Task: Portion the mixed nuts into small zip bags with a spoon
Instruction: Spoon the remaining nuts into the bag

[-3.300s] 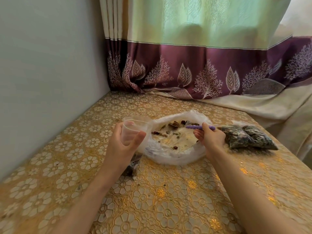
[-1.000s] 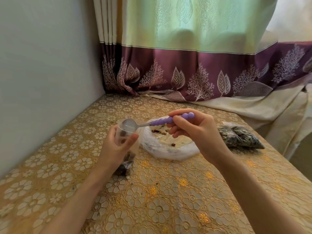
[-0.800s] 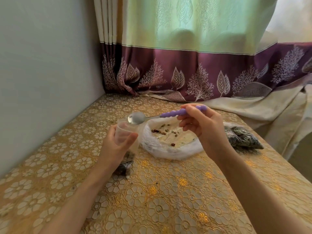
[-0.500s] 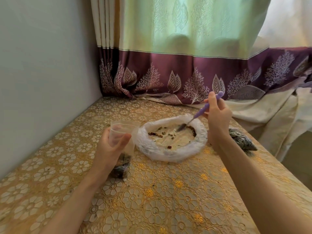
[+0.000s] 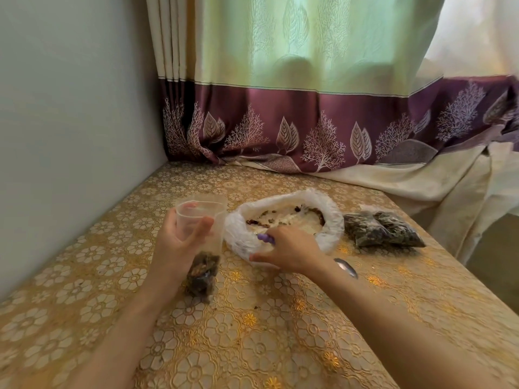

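I see a desk (image 5: 252, 346) filling the lower frame, covered in a glossy gold cloth embossed with flower medallions, pushed into a corner between a plain pale wall (image 5: 70, 108) at left and a curtain (image 5: 309, 66) across the top, green above and plum with leaf prints below. At centre my left hand (image 5: 179, 242) has its fingers curled around a clear, soft zip bag (image 5: 205, 240), mouth held wide, dark nuts (image 5: 202, 273) lumped at its bottom. Just right, my right hand (image 5: 292, 249) grips a spoon (image 5: 346, 268), purple handle at the knuckles, shiny bowl behind the wrist, and touches the near rim of a crinkled white plastic bag (image 5: 331, 217) rolled open. Two filled bags (image 5: 384, 233) lie at right.
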### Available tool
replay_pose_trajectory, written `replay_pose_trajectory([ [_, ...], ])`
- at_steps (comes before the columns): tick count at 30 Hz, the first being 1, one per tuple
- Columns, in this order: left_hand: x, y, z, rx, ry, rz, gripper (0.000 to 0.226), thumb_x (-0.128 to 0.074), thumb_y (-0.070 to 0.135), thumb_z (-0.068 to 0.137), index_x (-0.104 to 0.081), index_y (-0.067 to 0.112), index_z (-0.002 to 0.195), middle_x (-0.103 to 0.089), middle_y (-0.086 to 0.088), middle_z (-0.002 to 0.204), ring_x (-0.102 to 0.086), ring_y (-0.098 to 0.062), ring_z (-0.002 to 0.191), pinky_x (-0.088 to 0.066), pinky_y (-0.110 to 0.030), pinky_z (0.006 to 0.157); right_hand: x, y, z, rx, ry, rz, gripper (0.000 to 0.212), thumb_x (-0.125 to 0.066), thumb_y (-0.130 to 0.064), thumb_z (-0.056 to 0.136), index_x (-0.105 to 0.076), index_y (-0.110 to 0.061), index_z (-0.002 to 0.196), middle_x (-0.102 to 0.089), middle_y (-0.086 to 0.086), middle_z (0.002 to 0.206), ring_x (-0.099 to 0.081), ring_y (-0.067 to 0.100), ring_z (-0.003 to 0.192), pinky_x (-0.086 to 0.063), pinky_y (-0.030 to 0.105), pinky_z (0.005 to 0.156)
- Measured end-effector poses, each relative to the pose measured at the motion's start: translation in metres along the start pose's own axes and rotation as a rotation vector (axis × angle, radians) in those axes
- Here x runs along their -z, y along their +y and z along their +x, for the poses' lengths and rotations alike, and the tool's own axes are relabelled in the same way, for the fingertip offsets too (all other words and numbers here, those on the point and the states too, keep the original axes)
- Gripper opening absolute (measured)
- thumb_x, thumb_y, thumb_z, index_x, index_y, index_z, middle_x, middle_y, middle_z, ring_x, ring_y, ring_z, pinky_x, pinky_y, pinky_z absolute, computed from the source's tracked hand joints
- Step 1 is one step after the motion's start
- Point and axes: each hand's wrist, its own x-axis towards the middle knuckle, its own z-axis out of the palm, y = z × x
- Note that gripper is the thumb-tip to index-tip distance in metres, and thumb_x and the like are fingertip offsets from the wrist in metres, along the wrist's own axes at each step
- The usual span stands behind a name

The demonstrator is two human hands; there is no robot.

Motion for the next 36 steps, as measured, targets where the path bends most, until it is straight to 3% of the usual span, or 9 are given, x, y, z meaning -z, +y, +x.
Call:
replay_pose_trajectory([
  [5, 0.002, 0.003, 0.002, -0.027, 0.033, 0.038, 0.084, -0.065, 0.082, 0.043, -0.051, 0.033, 0.110, -0.068, 0.001, 0.097, -0.069, -0.005, 0.073, -0.052, -0.015, 0.056, -0.001, -0.013, -0.005, 0.002, 0.037, 0.026, 0.023, -0.062, -0.033, 0.089, -0.052, -0.017, 0.075, -0.070, -0.003, 0.101, -0.061, 0.016, 0.078, -0.039, 0.023, 0.057],
  [9, 0.007, 0.006, 0.006, -0.054, 0.086, 0.064, 0.090, -0.063, 0.083, 0.045, -0.051, 0.026, 0.113, -0.070, 0.004, 0.090, -0.068, -0.005, 0.073, -0.051, -0.013, 0.057, 0.002, -0.032, -0.009, 0.068, -0.011, 0.239, 0.035, -0.065, -0.028, 0.087, -0.049, -0.011, 0.061, -0.066, -0.009, 0.119, -0.056, 0.009, 0.063, -0.038, 0.021, 0.052],
  [12, 0.015, 0.007, 0.010, -0.070, 0.133, 0.089, 0.089, -0.062, 0.083, 0.048, -0.052, 0.025, 0.114, -0.070, 0.004, 0.090, -0.068, -0.008, 0.075, -0.053, -0.018, 0.059, 0.010, -0.051, -0.009, 0.104, -0.108, 0.415, 0.041, -0.065, -0.032, 0.087, -0.061, 0.007, 0.075, -0.062, -0.032, 0.080, -0.047, 0.006, 0.051, -0.037, 0.023, 0.050],
  [15, 0.021, 0.008, 0.012, -0.093, 0.159, 0.133, 0.091, -0.059, 0.085, 0.051, -0.052, 0.022, 0.116, -0.070, 0.005, 0.088, -0.068, -0.008, 0.074, -0.054, -0.020, 0.061, 0.020, -0.064, -0.008, 0.154, -0.185, 0.489, 0.046, -0.058, -0.034, 0.092, -0.062, 0.012, 0.085, -0.053, -0.040, 0.080, -0.051, 0.006, 0.053, -0.037, 0.019, 0.048],
  [18, 0.023, 0.008, 0.011, -0.096, 0.156, 0.158, 0.095, -0.057, 0.087, 0.050, -0.050, 0.020, 0.118, -0.069, 0.002, 0.091, -0.068, -0.007, 0.074, -0.054, -0.018, 0.060, 0.037, -0.057, -0.008, 0.108, -0.212, 0.621, 0.046, -0.047, -0.030, 0.098, -0.060, 0.014, 0.095, -0.043, -0.033, 0.077, -0.033, 0.006, 0.042, -0.032, 0.011, 0.037],
  [25, 0.016, 0.011, 0.008, -0.120, 0.094, 0.146, 0.090, -0.058, 0.086, 0.049, -0.050, 0.026, 0.116, -0.069, 0.000, 0.095, -0.068, -0.010, 0.077, -0.052, -0.024, 0.067, 0.082, 0.004, -0.021, -0.250, 0.237, 1.313, 0.035, -0.041, -0.029, 0.100, -0.057, -0.005, 0.080, -0.063, 0.006, 0.074, -0.049, 0.007, 0.050, -0.043, 0.020, 0.050],
  [29, 0.007, 0.017, 0.003, -0.142, 0.070, 0.085, 0.074, -0.061, 0.084, 0.048, -0.051, 0.038, 0.105, -0.068, -0.001, 0.091, -0.068, -0.007, 0.072, -0.053, -0.017, 0.061, 0.066, 0.030, -0.034, -0.341, 0.491, 1.229, 0.048, -0.030, -0.038, 0.102, -0.057, -0.008, 0.075, -0.061, 0.005, 0.052, -0.054, 0.000, 0.048, -0.038, 0.024, 0.062],
  [33, 0.003, 0.019, 0.000, -0.162, 0.003, 0.133, 0.069, -0.056, 0.083, 0.054, -0.051, 0.037, 0.104, -0.070, 0.003, 0.087, -0.066, -0.008, 0.070, -0.052, -0.016, 0.062, 0.037, 0.034, -0.047, -0.381, 0.487, 1.196, 0.051, -0.034, -0.046, 0.099, -0.061, -0.008, 0.080, -0.066, 0.006, 0.055, -0.046, 0.000, 0.045, -0.032, 0.017, 0.050],
  [36, 0.007, 0.016, 0.001, -0.149, 0.000, 0.136, 0.064, -0.055, 0.078, 0.060, -0.051, 0.033, 0.105, -0.069, 0.001, 0.087, -0.064, -0.010, 0.068, -0.052, -0.017, 0.060, 0.025, 0.026, -0.053, -0.284, 0.405, 1.273, 0.039, -0.044, -0.033, 0.098, -0.063, -0.005, 0.079, -0.070, 0.003, 0.062, -0.044, 0.004, 0.044, -0.035, 0.014, 0.041],
])
